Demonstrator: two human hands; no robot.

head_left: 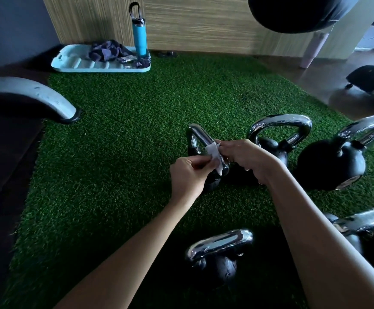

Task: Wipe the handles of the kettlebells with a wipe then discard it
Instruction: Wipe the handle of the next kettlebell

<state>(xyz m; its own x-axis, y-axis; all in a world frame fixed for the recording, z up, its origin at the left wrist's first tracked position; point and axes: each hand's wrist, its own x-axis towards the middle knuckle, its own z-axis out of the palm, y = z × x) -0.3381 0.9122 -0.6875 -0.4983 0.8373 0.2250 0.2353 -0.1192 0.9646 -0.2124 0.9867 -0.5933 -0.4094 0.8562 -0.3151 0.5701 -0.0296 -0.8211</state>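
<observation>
Between the fingertips of both hands, a white wipe lies draped over the near side of a chrome handle. It belongs to the middle kettlebell, whose body is mostly hidden under the hands. The left hand has its fingers curled, pinching the lower end of the wipe. The right hand has its fingers bunched together at the upper end; whether they also grip the handle I cannot tell.

Wiping looks under way on this one handle. Four more stand around:
- a second kettlebell just beyond the right fingers
- a third kettlebell further out to their right
- a fourth kettlebell nearer the person than the fingers, between the forearms
- a fifth kettlebell partly behind the right forearm

Nothing shows which of these are already clean. Discarding is not yet done, since the wipe is in hand, and no bin is in view.

All of them sit on green turf, with dark floor to the left of the fingers. Far beyond the fingers, against a wood-panelled wall, a pale tray holds a dark cloth and a blue bottle. A grey curved bar comes in from the left, and a black bag hangs above.
</observation>
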